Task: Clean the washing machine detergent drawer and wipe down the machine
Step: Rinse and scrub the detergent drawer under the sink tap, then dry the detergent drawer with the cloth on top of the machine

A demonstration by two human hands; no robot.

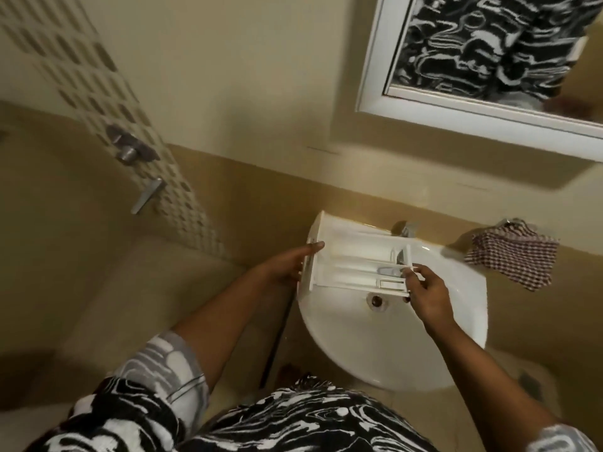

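Little done, seemingly: holds drawer [355,265] over sink [391,347], left grip [287,265] and right grip [427,295] clamped on it; yet to rinse, wipe.

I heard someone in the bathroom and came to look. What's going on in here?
A person is holding a white detergent drawer over the white sink with both hands. The left hand grips the front panel end and the right hand pinches the back end, near the compartments. No water can be seen running from the tap. A checked cloth hangs on the wall beside the sink, untouched.
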